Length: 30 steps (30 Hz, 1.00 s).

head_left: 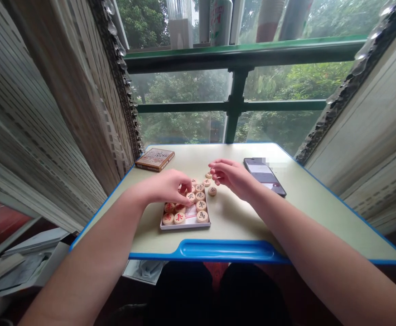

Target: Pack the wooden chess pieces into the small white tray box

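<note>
Round wooden Chinese chess pieces with red and black characters lie in rows in a shallow white box (185,227). My left hand (166,189) is over the box with its fingers curled. Its thumb and fingertips close on a black-lettered Chinese chess piece (190,197); the hand hides part of the left rows. To the right, my right hand (230,175) hovers with its fingers loosely bent and apart, and I see nothing in it. Close by its fingertips, a few loose pieces (212,191) lie on the table outside the box.
A flat patterned box lid (155,159) lies at the table's back left. On the right rests a phone (265,176). The pale table (306,217) has a blue rim and a blue front tray groove (227,248). Curtains hang on both sides, with a green-railed window behind.
</note>
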Each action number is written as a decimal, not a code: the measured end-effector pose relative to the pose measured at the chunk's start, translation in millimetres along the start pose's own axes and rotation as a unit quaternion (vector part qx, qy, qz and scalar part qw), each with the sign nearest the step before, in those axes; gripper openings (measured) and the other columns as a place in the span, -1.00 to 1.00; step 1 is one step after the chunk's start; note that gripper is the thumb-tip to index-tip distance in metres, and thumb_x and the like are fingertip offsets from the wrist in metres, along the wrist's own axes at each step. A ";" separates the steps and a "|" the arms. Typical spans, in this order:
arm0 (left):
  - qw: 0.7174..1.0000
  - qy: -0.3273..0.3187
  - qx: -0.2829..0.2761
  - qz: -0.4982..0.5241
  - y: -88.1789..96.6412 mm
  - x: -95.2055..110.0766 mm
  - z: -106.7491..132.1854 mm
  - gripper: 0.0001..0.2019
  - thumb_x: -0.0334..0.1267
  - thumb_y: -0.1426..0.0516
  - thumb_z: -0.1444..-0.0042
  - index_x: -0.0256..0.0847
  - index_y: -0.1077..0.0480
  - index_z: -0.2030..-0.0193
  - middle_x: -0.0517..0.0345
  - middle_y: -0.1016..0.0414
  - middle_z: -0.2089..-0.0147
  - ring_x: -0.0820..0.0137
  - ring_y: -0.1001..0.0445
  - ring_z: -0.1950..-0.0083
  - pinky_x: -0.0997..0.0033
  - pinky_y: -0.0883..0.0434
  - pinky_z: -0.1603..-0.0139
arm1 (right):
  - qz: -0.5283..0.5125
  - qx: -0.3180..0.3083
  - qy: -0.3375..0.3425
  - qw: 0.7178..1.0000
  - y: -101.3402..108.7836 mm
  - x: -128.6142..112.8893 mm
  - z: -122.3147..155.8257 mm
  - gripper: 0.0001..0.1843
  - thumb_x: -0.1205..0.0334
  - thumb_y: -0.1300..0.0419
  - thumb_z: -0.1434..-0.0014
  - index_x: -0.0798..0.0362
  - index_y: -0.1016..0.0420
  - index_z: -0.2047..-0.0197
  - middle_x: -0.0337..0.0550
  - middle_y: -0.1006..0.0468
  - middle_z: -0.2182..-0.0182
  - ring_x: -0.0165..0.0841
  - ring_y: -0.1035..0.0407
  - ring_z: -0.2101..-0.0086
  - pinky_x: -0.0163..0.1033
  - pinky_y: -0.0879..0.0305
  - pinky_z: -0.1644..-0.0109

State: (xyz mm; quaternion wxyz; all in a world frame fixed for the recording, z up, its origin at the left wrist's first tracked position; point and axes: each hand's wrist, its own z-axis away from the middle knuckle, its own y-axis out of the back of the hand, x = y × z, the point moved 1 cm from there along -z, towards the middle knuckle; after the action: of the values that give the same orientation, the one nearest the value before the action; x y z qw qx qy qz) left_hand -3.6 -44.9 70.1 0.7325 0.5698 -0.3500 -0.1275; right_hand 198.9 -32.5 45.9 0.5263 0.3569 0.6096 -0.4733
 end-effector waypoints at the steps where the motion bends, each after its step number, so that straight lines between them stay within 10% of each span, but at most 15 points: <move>1: 1.000 -0.002 -0.003 -0.001 -0.2 0.2 -0.5 -0.70 -0.01 -0.20 0.08 -0.23 -0.46 0.34 0.18 -0.46 0.39 0.44 -0.36 0.39 0.51 -0.22 0.41 | 0.002 0.000 0.002 1.000 0.0 0.0 0.1 -0.79 0.23 -0.30 0.06 0.12 -0.40 0.36 -0.27 -0.39 0.51 -0.51 -0.27 0.52 -0.38 -0.15 0.49; 24: 0.999 -0.028 0.025 -0.017 5.2 5.6 3.0 -0.81 -0.18 -0.14 0.00 -0.21 -0.52 0.31 0.17 -0.51 0.35 0.44 -0.40 0.34 0.51 -0.27 0.34 | 0.007 0.008 0.009 1.000 -1.5 -5.2 2.1 -0.81 0.22 -0.28 0.06 0.11 -0.38 0.38 -0.30 -0.35 0.53 -0.51 -0.23 0.52 -0.35 -0.09 0.47; 30: 0.997 -0.042 -0.056 0.022 13.3 1.5 15.7 -0.75 -0.28 -0.16 0.05 -0.11 -0.55 0.20 0.23 -0.50 0.36 0.47 -0.39 0.39 0.54 -0.28 0.34 | 0.016 -0.001 0.006 1.000 -1.3 -3.2 0.8 -0.82 0.23 -0.27 0.05 0.12 -0.41 0.36 -0.29 -0.36 0.52 -0.51 -0.23 0.52 -0.35 -0.10 0.47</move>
State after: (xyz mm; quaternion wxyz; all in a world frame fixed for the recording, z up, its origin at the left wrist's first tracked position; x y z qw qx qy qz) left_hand -15.7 -53.2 84.6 0.7503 0.5144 -0.3853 -0.1548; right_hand 198.5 -33.5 49.3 0.5301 0.3689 0.6076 -0.4624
